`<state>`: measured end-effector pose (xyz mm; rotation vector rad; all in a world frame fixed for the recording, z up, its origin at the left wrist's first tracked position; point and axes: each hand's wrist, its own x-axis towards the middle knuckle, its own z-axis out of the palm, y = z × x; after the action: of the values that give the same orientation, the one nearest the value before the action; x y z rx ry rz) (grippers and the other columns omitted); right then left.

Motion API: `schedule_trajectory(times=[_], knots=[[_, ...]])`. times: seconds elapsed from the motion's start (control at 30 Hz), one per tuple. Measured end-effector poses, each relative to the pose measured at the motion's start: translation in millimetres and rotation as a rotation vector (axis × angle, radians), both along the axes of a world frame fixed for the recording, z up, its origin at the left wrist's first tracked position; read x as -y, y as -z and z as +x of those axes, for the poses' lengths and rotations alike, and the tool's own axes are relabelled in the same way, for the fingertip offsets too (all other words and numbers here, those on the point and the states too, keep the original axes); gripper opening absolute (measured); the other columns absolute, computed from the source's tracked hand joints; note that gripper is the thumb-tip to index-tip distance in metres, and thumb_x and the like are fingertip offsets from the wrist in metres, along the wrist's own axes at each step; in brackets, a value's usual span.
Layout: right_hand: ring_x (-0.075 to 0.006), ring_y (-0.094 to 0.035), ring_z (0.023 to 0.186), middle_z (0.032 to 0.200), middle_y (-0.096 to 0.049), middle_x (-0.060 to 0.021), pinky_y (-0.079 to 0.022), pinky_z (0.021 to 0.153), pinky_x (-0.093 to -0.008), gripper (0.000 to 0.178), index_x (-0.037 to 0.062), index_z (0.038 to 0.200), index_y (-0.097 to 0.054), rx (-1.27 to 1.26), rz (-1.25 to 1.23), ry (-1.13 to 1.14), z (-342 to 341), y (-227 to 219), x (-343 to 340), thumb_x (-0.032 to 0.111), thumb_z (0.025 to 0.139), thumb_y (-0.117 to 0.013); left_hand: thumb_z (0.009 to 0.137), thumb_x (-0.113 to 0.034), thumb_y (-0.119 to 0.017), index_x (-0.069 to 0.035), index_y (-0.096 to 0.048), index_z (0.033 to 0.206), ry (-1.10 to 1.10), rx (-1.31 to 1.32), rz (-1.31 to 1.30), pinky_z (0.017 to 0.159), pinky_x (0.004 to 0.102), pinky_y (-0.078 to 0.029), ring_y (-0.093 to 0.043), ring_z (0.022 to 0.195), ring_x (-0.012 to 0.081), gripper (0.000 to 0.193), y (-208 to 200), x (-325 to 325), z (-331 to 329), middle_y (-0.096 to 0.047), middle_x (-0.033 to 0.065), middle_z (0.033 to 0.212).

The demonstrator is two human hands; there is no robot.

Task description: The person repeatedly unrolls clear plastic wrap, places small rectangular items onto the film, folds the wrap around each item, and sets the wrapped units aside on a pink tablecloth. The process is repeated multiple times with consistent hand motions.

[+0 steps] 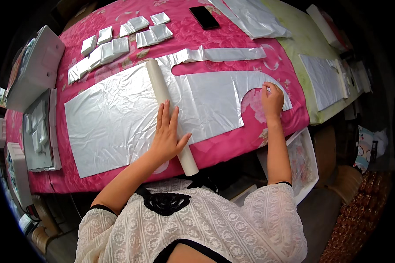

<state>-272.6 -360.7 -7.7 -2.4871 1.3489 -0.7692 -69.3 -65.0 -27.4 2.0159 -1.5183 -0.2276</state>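
A white plastic apron (118, 105) lies spread on the pink flowered tablecloth, with a long strap loop and a curved cutout at its right end. Across its middle rests a pale cardboard tube (158, 81), slanting toward me, its near end past the table edge. My left hand (166, 133) lies on the tube, palm down with fingers stretched. At the apron's right end, my right hand (272, 100) has its fingers pinched together at the strap edge beside the cutout.
Several folded white plastic packets (109, 50) lie at the far left. Beyond the apron are a black phone (204, 17) and more white plastic sheeting (259, 19). White boxes (41, 65) stand along the left edge. An open white bin (309, 175) sits below the table's right edge.
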Motion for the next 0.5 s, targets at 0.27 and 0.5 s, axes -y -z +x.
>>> schedule_trajectory(times=[0.27,0.5], knots=[[-0.0291,-0.049,0.117,0.121,-0.056,-0.0166,-0.039,0.099,-0.0359,0.031,-0.0005,0.109,-0.062,-0.072,-0.151,0.167,-38,61,63,0.018,0.087,-0.051,0.08,-0.03,-0.062,0.002,-0.023,0.139,-0.018,-0.007,0.009,0.11,0.0483,-0.012,-0.004,0.137,0.0416,0.078,-1,-1,-1,-0.006,0.025,0.148],[-0.0283,-0.061,0.091,0.098,-0.066,-0.0093,-0.045,0.082,-0.0381,0.015,0.0043,0.083,-0.064,-0.104,-0.329,0.152,-38,34,47,0.017,0.076,-0.063,0.078,-0.028,-0.063,0.003,-0.027,0.137,0.001,-0.032,-0.006,0.11,0.048,-0.013,-0.006,0.137,0.042,0.076,-1,3,-7,-0.008,0.0252,0.147]])
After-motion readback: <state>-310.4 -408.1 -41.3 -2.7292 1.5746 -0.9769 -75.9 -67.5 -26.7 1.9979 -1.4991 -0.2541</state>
